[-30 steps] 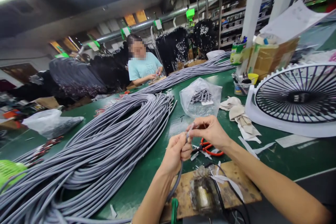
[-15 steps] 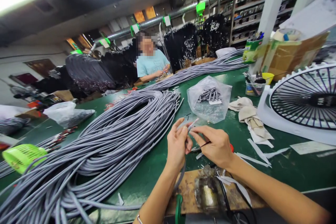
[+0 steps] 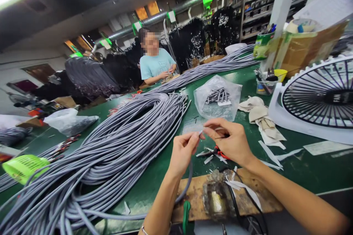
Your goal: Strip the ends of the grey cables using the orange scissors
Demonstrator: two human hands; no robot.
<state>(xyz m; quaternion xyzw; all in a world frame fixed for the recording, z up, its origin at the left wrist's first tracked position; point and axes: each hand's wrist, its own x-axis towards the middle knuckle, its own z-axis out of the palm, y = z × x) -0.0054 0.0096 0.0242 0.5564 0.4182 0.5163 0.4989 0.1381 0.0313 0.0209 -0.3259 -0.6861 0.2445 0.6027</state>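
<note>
My left hand [image 3: 182, 151] grips a grey sheathed cable [image 3: 190, 176] near its end, and the cable curves down past my wrist towards the big bundle. My right hand [image 3: 230, 141] pinches the cable's pale tip [image 3: 202, 132] between thumb and fingers. A thin dark strand shows inside my right fingers, too small to identify. Just below my right hand, red-handled snips [image 3: 216, 152] lie on the green bench mat [image 3: 162, 165] among white scraps. A wooden board [image 3: 193, 198] sits nearer me, under my forearms.
A huge coil of grey cables [image 3: 110, 147] fills the bench to the left. Ahead stand a plastic bag of grey pieces [image 3: 217, 99] and a white fan [image 3: 311, 99]. A co-worker [image 3: 157, 66] sits working across the bench. Black cable bunches hang behind.
My hands have risen slightly and my right hand has shifted up off the red-handled snips, which show more fully. The view has tilted a little.
</note>
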